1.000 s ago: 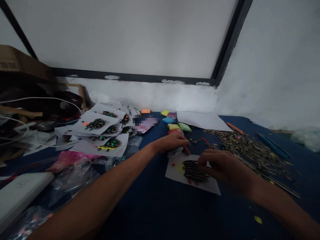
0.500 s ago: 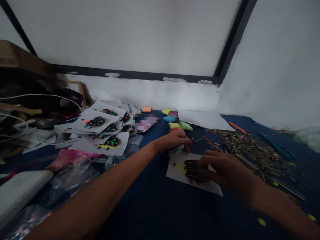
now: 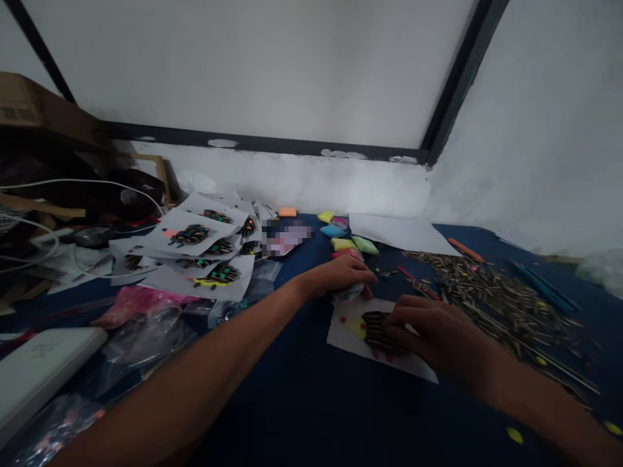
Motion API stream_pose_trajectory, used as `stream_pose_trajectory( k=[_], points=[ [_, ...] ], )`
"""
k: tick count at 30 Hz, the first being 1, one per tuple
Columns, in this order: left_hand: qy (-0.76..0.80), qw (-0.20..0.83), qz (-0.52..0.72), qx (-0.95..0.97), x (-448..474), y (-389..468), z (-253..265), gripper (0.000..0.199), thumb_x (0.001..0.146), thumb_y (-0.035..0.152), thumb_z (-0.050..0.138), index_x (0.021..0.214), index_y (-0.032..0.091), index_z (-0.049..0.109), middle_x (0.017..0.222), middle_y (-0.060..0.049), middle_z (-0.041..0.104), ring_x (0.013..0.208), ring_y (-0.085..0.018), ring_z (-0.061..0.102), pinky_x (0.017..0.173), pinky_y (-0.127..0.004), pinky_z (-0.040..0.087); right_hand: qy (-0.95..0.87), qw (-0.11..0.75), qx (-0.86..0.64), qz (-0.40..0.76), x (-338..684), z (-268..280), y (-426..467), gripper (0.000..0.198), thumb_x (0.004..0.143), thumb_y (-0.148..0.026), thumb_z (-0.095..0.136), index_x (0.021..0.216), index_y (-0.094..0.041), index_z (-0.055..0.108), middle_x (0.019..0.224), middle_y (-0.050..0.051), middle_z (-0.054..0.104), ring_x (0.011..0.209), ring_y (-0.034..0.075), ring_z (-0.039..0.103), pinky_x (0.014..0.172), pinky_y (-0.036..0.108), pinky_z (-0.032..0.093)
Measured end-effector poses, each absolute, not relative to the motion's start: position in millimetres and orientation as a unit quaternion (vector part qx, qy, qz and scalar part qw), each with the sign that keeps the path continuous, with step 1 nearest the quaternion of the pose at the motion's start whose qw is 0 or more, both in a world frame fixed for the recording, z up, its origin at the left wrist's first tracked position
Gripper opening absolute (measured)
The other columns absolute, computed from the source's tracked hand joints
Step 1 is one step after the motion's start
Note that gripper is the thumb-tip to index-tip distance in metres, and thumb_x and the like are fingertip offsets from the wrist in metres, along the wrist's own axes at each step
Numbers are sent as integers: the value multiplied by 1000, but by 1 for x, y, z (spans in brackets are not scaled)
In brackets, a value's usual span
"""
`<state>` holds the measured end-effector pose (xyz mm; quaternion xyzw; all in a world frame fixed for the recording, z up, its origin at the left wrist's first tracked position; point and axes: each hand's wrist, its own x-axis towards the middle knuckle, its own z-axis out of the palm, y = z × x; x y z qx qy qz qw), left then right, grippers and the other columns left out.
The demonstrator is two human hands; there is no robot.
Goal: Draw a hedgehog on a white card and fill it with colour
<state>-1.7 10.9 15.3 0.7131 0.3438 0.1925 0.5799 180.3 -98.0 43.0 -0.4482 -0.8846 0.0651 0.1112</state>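
Note:
A white sheet (image 3: 341,338) lies in front of me with a hedgehog-like picture on it. Its body is dark striped seeds (image 3: 376,327), its snout is yellow clay (image 3: 357,326), and red dots sit around it. My right hand (image 3: 428,327) is over the right part of the seed body, thumb and fingertips pinched together. Whatever is between them is hidden. At the sheet's upper edge my left hand (image 3: 341,274) is curled over a clear plastic packet (image 3: 347,294), which shows under its palm. The packet's contents are too dark to make out.
Loose striped seeds (image 3: 481,292) are heaped at right beside an orange tool (image 3: 464,250). Coloured clay packs (image 3: 343,244) and a blank sheet (image 3: 399,232) lie farther back. At left are stacked seed pictures (image 3: 189,237), plastic bags (image 3: 146,331) and a white box-like device (image 3: 51,357).
The whole view has shifted slightly, so things appear a little farther right. Both hands keep nearly the same places, the right fingertips still at the seed body.

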Motion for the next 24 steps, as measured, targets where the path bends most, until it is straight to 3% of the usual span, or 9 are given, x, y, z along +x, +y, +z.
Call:
stream_pose_trajectory(
  k=[17, 24],
  points=[
    [345, 577, 193, 715, -2, 11, 15, 26, 83, 33, 57, 89, 11, 68, 82, -9, 70, 76, -14, 61, 77, -27, 46, -886, 77, -454, 52, 183, 43, -97, 17, 84, -16, 53, 79, -24, 66, 79, 1, 64, 58, 11, 59, 54, 24, 42],
    [339, 585, 196, 711, -2, 11, 15, 26, 83, 34, 57, 89, 10, 68, 80, -9, 70, 75, -15, 60, 76, -28, 46, -883, 66, -462, 46, 184, 43, -96, 16, 86, -19, 53, 87, -25, 68, 83, 3, 65, 67, 16, 63, 56, 27, 43]
  ],
)
